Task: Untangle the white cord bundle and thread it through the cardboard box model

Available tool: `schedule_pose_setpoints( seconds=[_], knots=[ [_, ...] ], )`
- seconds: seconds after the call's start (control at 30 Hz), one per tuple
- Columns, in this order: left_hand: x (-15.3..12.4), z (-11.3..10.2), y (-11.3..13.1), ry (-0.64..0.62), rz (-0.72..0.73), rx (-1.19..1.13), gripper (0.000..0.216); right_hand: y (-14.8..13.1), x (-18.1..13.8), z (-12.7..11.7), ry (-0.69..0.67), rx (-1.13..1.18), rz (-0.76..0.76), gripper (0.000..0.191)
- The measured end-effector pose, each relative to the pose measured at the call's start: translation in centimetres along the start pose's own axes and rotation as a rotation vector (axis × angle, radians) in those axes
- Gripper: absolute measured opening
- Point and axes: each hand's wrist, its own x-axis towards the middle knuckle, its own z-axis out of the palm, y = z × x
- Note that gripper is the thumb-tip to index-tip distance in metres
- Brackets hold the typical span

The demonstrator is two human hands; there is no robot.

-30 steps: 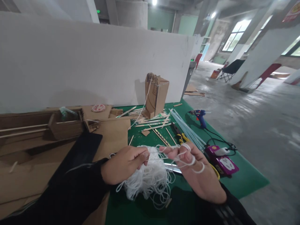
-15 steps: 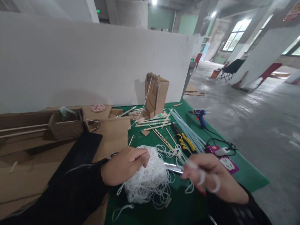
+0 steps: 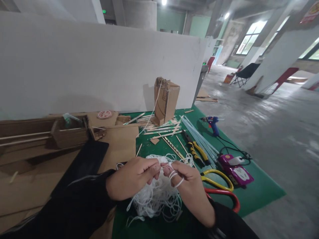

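A tangled heap of white string (image 3: pixel 157 196) lies on the green table beneath both hands. My left hand (image 3: pixel 137 176) is closed, its thumb and fingers pinching a strand of the string above the heap. My right hand (image 3: pixel 185 182) is closed too, with string looped round its fingers, and its fingertips meet those of the left. Just right of that hand lie scissors with one yellow handle (image 3: pixel 218 179) and one red handle (image 3: pixel 224 196); their blades are hidden behind the hand.
Yellow-and-black pliers (image 3: pixel 198 152), clear glue sticks (image 3: pixel 199 139) and thin wooden sticks (image 3: pixel 164 131) lie beyond the string. A cardboard box (image 3: pixel 165 101) stands at the back. At right are a blue glue gun (image 3: pixel 211 124) and purple power strip (image 3: pixel 236 169). Cardboard (image 3: pixel 122 142) covers the left.
My right hand has moved left, from beside the heap to meet my left hand, uncovering the scissors' handles. The left hand has barely moved.
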Motion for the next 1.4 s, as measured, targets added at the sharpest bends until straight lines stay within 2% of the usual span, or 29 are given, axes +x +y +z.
schedule_pose_setpoints(
  seconds=[0.1, 0.23, 0.33, 0.4, 0.47, 0.57, 0.63, 0.67, 0.73, 0.8, 0.93, 1.03, 1.13, 1.3, 1.4],
  knots=[
    [0.0, 0.0, 0.2, 0.009, -0.011, 0.007, 0.044, 0.9, 0.1, 0.3, 0.034, 0.12, 0.09, 0.027],
    [0.1, -0.1, 0.0, 0.0, -0.027, 0.007, 0.043, 1.0, 0.6, -0.3, 0.077, 0.651, 0.151, 0.022],
    [0.2, -0.2, -0.3, -0.005, -0.028, 0.0, 0.044, 0.2, 0.8, -2.3, 0.057, 0.912, 0.181, 0.02],
    [0.2, -0.2, -0.5, 0.003, -0.023, -0.001, 0.045, -0.4, 0.7, -4.2, 0.022, 0.884, 0.172, 0.018],
    [0.2, -0.2, -0.4, 0.017, -0.018, 0.003, 0.046, -0.9, 0.4, -6.1, -0.045, 0.67, 0.109, 0.021],
    [0.2, 0.0, -0.1, 0.013, -0.017, 0.009, 0.046, -1.4, -0.3, -7.3, -0.289, -0.017, -0.008, 0.026],
    [0.1, 0.1, 0.2, -0.006, -0.021, 0.012, 0.047, -1.4, -0.7, -6.7, -0.422, -0.499, -0.061, 0.03],
    [0.0, 0.1, 0.3, -0.013, -0.021, 0.014, 0.047, -1.2, -0.8, -6.1, -0.437, -0.672, -0.076, 0.03],
    [0.0, 0.1, 0.3, -0.016, -0.022, 0.019, 0.046, -0.7, -0.9, -4.6, -0.399, -0.834, -0.082, 0.021],
    [-0.1, 0.1, 0.2, -0.013, -0.024, 0.023, 0.046, -0.2, -0.6, -3.2, -0.315, -0.775, -0.087, 0.017],
    [0.0, 0.0, -0.2, -0.011, -0.026, 0.021, 0.045, 0.5, 0.3, -1.7, -0.08, -0.393, -0.112, 0.018],
    [0.0, 0.0, -0.3, -0.013, -0.019, 0.009, 0.044, 0.6, 0.8, -1.3, 0.043, -0.115, -0.051, 0.023],
    [0.0, 0.0, -0.2, -0.018, -0.015, 0.004, 0.044, 0.7, 1.1, -1.1, 0.072, 0.066, 0.079, 0.024],
    [0.0, 0.2, 0.0, -0.004, -0.007, 0.028, 0.043, 0.7, 1.3, -0.5, 0.03, 0.155, 0.135, 0.022],
    [0.0, 0.3, -0.1, -0.002, 0.017, 0.032, 0.041, 1.0, 1.1, 0.2, 0.024, 0.248, 0.24, 0.023]
  ],
)
